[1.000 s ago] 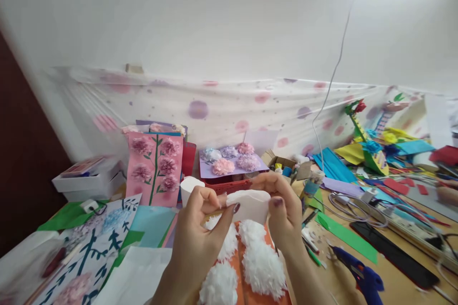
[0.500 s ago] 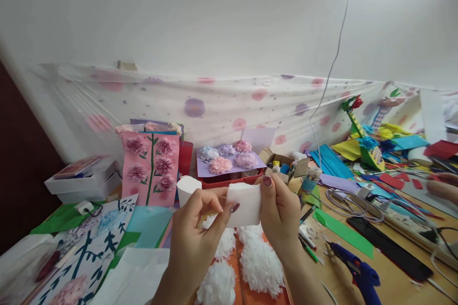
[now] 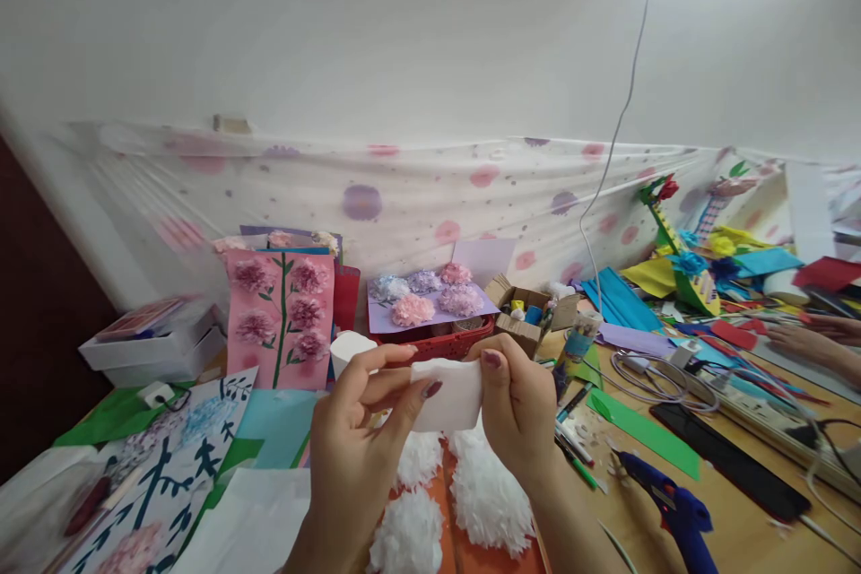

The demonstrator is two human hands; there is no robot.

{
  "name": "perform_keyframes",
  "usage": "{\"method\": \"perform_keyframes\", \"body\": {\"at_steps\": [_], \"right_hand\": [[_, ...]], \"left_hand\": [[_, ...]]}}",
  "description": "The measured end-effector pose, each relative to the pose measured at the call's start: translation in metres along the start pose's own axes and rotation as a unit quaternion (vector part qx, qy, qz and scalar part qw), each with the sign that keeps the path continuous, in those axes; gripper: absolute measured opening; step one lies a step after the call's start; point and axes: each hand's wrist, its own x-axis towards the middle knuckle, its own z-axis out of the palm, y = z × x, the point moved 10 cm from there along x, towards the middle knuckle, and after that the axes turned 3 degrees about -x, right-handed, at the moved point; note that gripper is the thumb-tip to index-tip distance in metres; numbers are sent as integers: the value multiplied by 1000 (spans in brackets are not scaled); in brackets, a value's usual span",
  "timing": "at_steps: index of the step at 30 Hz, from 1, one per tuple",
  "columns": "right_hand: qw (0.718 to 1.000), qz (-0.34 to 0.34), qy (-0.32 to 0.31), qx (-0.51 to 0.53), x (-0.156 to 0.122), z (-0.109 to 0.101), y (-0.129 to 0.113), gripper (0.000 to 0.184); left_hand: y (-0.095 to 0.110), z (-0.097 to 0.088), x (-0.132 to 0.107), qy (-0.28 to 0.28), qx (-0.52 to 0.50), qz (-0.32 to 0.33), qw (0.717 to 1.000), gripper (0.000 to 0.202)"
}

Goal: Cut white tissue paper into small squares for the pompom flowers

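Both my hands are raised over the table and pinch one folded piece of white tissue paper (image 3: pixel 449 395). My left hand (image 3: pixel 356 448) grips its left edge between thumb and fingers. My right hand (image 3: pixel 521 408) holds its right edge, thumb on the front. Directly below them lies an orange card (image 3: pixel 471 556) with several fluffy white tissue flowers (image 3: pixel 488 498) stuck on it. A white paper cup (image 3: pixel 348 350) stands just behind my left hand.
A blue glue gun (image 3: pixel 673 516) lies at the lower right beside a green paper strip (image 3: pixel 646 435) and a black phone (image 3: pixel 730 471). A pink flower card (image 3: pixel 279 318), a red basket (image 3: pixel 444 345), white boxes (image 3: pixel 152 345) and coloured papers crowd the back. Another person's hand (image 3: pixel 804 341) rests at the far right.
My hands have dropped slightly and moved a little left with the tissue paper. The paper has been pressed flatter and narrower between the fingers.
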Motion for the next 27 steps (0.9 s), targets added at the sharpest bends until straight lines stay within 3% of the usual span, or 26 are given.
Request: {"method": "perform_keyframes", "body": {"at_steps": [5,9,13,18,23,27], "right_hand": [[995,90,4,49,-4,7,12,37],[990,136,-9,47,-5,17,12,40],[989,144,13,8,-4,13,13,41],[988,145,31,-34,-2,7,22,42],[987,150,13,-47,0,9,27,41],[988,146,-29,-37,-2,-4,10,40]], "left_hand": [[4,2,2,-20,36,22,999,19],[-2,2,2,-17,34,-3,999,25],[-1,7,0,-32,20,-2,999,24],[-3,20,-4,-106,-13,14,994,33],[-5,28,-4,-172,71,62,981,20],[0,20,2,-160,85,75,981,18]]}}
